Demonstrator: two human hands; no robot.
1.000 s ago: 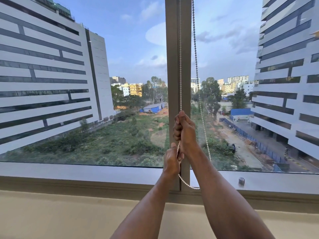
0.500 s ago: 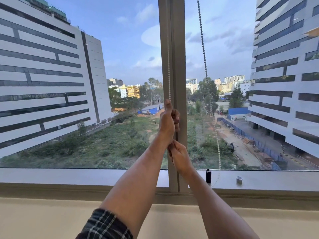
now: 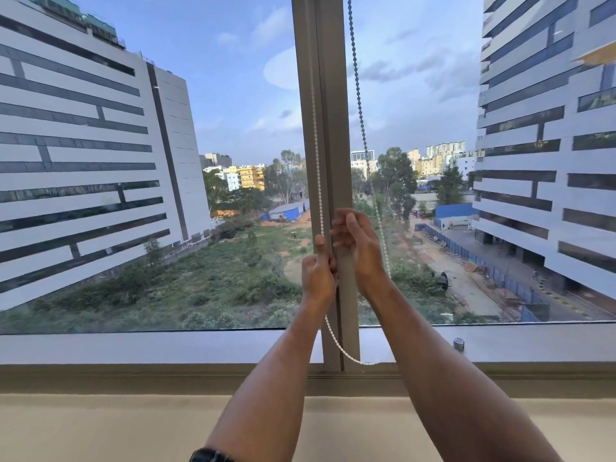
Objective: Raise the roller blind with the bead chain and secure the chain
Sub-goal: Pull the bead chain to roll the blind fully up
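A white bead chain (image 3: 319,181) hangs in a loop in front of the beige window mullion (image 3: 328,128). Its left strand runs down into my left hand (image 3: 318,273), which is closed around it, thumb up. Below that fist the chain sags to the sill (image 3: 346,354) and rises as the right strand (image 3: 361,121). My right hand (image 3: 360,248) is slightly higher, against the mullion, with fingers loosely spread and no chain visibly in them; the right strand passes just beyond its wrist. The roller blind itself is out of view above.
A small metal peg (image 3: 459,344) stands on the grey window sill (image 3: 166,346) to the right of my arms. Below runs a beige wall ledge (image 3: 100,428). Behind the glass are office blocks and a green lot.
My left hand has come down with the left strand. My right hand has let go and risen above the left one. The chain's bottom loop sags on the sill again.
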